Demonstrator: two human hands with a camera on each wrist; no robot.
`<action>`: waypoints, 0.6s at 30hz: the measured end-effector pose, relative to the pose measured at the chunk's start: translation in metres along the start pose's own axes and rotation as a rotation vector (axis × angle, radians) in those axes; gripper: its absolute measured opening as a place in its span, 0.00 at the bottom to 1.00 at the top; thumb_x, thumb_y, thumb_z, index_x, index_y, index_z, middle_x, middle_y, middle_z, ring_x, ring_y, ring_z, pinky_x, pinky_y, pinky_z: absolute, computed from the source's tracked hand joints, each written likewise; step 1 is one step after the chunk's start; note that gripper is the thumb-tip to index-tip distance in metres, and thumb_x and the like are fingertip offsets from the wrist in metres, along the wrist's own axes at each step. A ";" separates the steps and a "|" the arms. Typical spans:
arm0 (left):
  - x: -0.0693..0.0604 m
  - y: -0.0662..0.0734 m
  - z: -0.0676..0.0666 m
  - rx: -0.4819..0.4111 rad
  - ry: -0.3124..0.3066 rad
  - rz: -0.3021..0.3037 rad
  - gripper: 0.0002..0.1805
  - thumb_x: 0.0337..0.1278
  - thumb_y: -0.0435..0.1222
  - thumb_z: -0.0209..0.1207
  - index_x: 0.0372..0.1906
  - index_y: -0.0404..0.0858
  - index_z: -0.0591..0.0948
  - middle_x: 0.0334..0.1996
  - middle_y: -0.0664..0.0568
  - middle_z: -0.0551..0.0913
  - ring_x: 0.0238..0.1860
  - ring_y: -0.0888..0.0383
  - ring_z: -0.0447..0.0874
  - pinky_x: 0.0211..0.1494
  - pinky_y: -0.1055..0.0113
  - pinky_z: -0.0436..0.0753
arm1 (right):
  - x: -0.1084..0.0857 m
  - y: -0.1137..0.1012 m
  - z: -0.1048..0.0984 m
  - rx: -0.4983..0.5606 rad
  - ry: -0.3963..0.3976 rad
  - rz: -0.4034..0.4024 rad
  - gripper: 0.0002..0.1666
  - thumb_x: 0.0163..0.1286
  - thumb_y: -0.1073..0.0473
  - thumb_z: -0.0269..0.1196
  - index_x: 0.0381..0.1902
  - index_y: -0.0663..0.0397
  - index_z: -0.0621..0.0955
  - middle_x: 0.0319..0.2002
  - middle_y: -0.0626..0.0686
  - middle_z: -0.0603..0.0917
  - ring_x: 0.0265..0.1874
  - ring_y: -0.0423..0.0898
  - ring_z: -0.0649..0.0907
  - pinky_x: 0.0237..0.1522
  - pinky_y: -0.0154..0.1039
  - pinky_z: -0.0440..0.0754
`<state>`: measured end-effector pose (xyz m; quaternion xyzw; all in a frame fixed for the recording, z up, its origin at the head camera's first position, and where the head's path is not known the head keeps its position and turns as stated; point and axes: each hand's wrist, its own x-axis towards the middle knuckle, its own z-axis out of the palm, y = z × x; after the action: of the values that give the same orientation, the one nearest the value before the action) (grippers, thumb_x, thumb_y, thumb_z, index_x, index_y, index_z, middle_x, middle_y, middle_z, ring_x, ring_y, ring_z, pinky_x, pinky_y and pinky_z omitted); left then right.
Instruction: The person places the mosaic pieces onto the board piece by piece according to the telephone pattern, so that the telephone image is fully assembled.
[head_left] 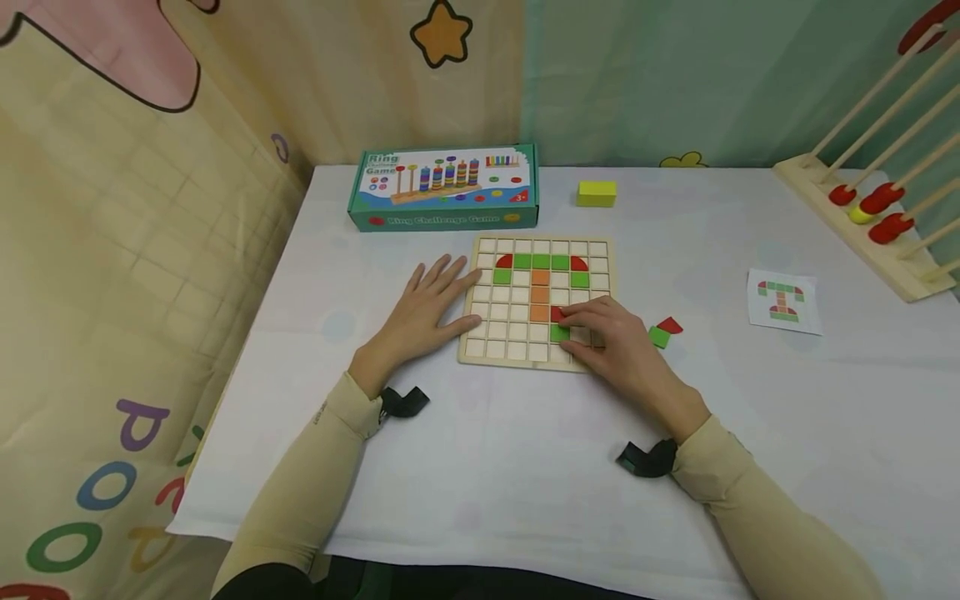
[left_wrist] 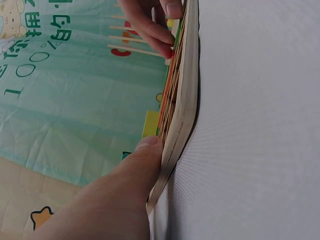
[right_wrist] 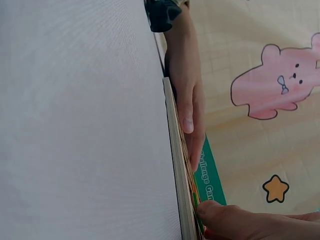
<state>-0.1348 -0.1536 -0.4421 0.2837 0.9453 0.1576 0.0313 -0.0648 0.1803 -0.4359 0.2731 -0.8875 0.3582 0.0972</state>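
A wooden grid board [head_left: 501, 348] lies on the table with red, green and orange tiles in some cells. My left hand [head_left: 420, 321] rests at its left edge, fingers spread; in the left wrist view the thumb [left_wrist: 145, 150] lies against the board's side. The right hand [head_left: 615, 337] is over the board's lower right. Its bent fingertips touch a red tile [head_left: 556, 314] beside the orange column [head_left: 540, 295], partly covering it. Its thumb [right_wrist: 210, 212] is at a green tile [head_left: 559, 333] just below. A loose green tile [head_left: 659, 337] and red tile [head_left: 670, 325] lie beside this hand.
Behind the board stand a green game box [head_left: 442, 221] and a yellow block [head_left: 596, 194]. To the right lie a pattern card [head_left: 784, 302] and a wooden peg rack [head_left: 862, 225] with red and yellow rings. A printed curtain [head_left: 637, 83] hangs behind the table.
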 end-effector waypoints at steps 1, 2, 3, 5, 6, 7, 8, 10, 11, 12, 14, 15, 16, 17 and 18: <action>0.000 0.000 0.000 -0.001 -0.001 -0.002 0.43 0.73 0.62 0.55 0.85 0.54 0.58 0.87 0.51 0.50 0.88 0.47 0.39 0.88 0.43 0.36 | 0.000 0.000 -0.001 0.000 -0.006 0.000 0.17 0.63 0.64 0.78 0.49 0.57 0.90 0.55 0.54 0.89 0.57 0.52 0.83 0.57 0.51 0.84; -0.001 0.001 0.000 -0.005 -0.001 -0.004 0.43 0.73 0.62 0.55 0.85 0.53 0.58 0.87 0.51 0.50 0.88 0.47 0.39 0.88 0.43 0.36 | 0.000 0.000 -0.003 0.001 -0.011 0.001 0.17 0.64 0.64 0.77 0.50 0.57 0.89 0.55 0.54 0.89 0.57 0.51 0.83 0.58 0.51 0.84; -0.002 0.001 0.000 -0.008 -0.002 -0.004 0.43 0.73 0.62 0.56 0.85 0.53 0.59 0.87 0.51 0.51 0.88 0.47 0.39 0.87 0.43 0.37 | -0.001 0.000 -0.006 -0.002 -0.014 0.004 0.17 0.64 0.64 0.77 0.51 0.57 0.89 0.54 0.54 0.89 0.57 0.51 0.83 0.58 0.51 0.84; -0.003 0.002 0.000 -0.008 -0.004 -0.006 0.43 0.72 0.62 0.56 0.85 0.52 0.59 0.87 0.50 0.51 0.87 0.46 0.39 0.87 0.42 0.37 | -0.001 0.002 -0.012 -0.006 -0.012 0.016 0.17 0.65 0.65 0.76 0.52 0.57 0.89 0.54 0.53 0.89 0.57 0.51 0.83 0.59 0.52 0.83; -0.003 0.002 0.000 -0.009 -0.005 -0.005 0.43 0.72 0.62 0.56 0.85 0.52 0.59 0.87 0.50 0.51 0.87 0.46 0.39 0.87 0.42 0.37 | -0.002 0.004 -0.017 -0.012 -0.006 0.022 0.17 0.65 0.65 0.76 0.52 0.57 0.89 0.53 0.54 0.88 0.57 0.51 0.84 0.59 0.53 0.83; -0.004 0.002 0.000 -0.009 -0.006 -0.005 0.43 0.72 0.61 0.56 0.85 0.52 0.59 0.87 0.50 0.51 0.87 0.46 0.39 0.87 0.42 0.37 | -0.002 0.006 -0.022 -0.020 0.004 0.028 0.17 0.65 0.66 0.76 0.51 0.57 0.89 0.52 0.54 0.89 0.56 0.52 0.84 0.58 0.54 0.83; -0.004 0.002 0.000 -0.009 -0.006 -0.004 0.43 0.72 0.61 0.56 0.85 0.51 0.59 0.87 0.50 0.50 0.87 0.46 0.39 0.87 0.42 0.37 | -0.003 0.008 -0.027 -0.029 0.015 0.031 0.16 0.64 0.67 0.75 0.51 0.58 0.89 0.52 0.55 0.89 0.56 0.53 0.85 0.58 0.54 0.83; -0.003 0.002 0.000 -0.004 -0.004 -0.003 0.43 0.73 0.62 0.56 0.85 0.52 0.59 0.87 0.50 0.50 0.87 0.46 0.39 0.87 0.42 0.37 | -0.004 0.013 -0.039 -0.060 0.035 0.039 0.16 0.63 0.69 0.75 0.49 0.58 0.89 0.50 0.56 0.90 0.54 0.54 0.86 0.53 0.54 0.85; -0.003 0.002 0.000 -0.001 -0.003 -0.003 0.43 0.73 0.62 0.55 0.85 0.52 0.59 0.87 0.50 0.50 0.87 0.46 0.39 0.87 0.42 0.37 | -0.005 0.016 -0.045 -0.080 0.042 0.045 0.15 0.63 0.70 0.75 0.48 0.57 0.89 0.49 0.56 0.90 0.52 0.54 0.86 0.49 0.53 0.87; -0.003 0.002 0.000 -0.001 -0.002 -0.002 0.43 0.73 0.62 0.55 0.85 0.52 0.59 0.87 0.51 0.50 0.88 0.46 0.39 0.87 0.42 0.37 | -0.006 0.019 -0.051 -0.100 0.045 0.057 0.15 0.63 0.70 0.75 0.48 0.57 0.89 0.48 0.55 0.90 0.51 0.53 0.86 0.45 0.52 0.87; -0.002 0.001 0.000 0.001 0.000 0.000 0.43 0.73 0.62 0.55 0.85 0.53 0.58 0.87 0.51 0.50 0.88 0.47 0.39 0.88 0.43 0.36 | -0.008 0.023 -0.064 -0.130 0.040 0.086 0.15 0.63 0.70 0.76 0.47 0.56 0.89 0.47 0.55 0.91 0.48 0.53 0.87 0.41 0.51 0.86; -0.002 0.001 0.000 0.001 0.001 0.001 0.43 0.73 0.62 0.55 0.85 0.53 0.58 0.87 0.51 0.50 0.88 0.47 0.39 0.88 0.43 0.36 | -0.010 0.025 -0.070 -0.141 0.032 0.114 0.15 0.62 0.69 0.76 0.47 0.55 0.89 0.47 0.54 0.91 0.47 0.53 0.86 0.41 0.51 0.86; -0.001 0.001 0.000 0.000 0.001 0.002 0.43 0.73 0.62 0.55 0.85 0.53 0.58 0.87 0.51 0.50 0.88 0.47 0.39 0.88 0.43 0.36 | -0.012 0.027 -0.076 -0.147 0.018 0.149 0.15 0.63 0.68 0.76 0.48 0.55 0.89 0.47 0.55 0.90 0.47 0.53 0.86 0.41 0.51 0.85; -0.001 0.001 0.000 -0.001 0.001 0.002 0.43 0.74 0.62 0.55 0.85 0.53 0.58 0.87 0.51 0.50 0.88 0.47 0.39 0.88 0.43 0.36 | -0.014 0.029 -0.081 -0.146 -0.004 0.187 0.15 0.63 0.67 0.76 0.49 0.55 0.89 0.47 0.55 0.90 0.47 0.54 0.86 0.44 0.53 0.84; -0.001 0.000 -0.001 -0.003 0.001 0.002 0.42 0.74 0.61 0.55 0.85 0.53 0.58 0.87 0.51 0.50 0.88 0.47 0.39 0.88 0.44 0.36 | -0.015 0.031 -0.087 -0.143 -0.027 0.225 0.16 0.64 0.66 0.76 0.50 0.55 0.89 0.48 0.56 0.89 0.48 0.56 0.86 0.47 0.56 0.83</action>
<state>-0.1340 -0.1540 -0.4414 0.2847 0.9448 0.1590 0.0312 -0.0712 0.2648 -0.3969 0.1691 -0.9370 0.2989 0.0639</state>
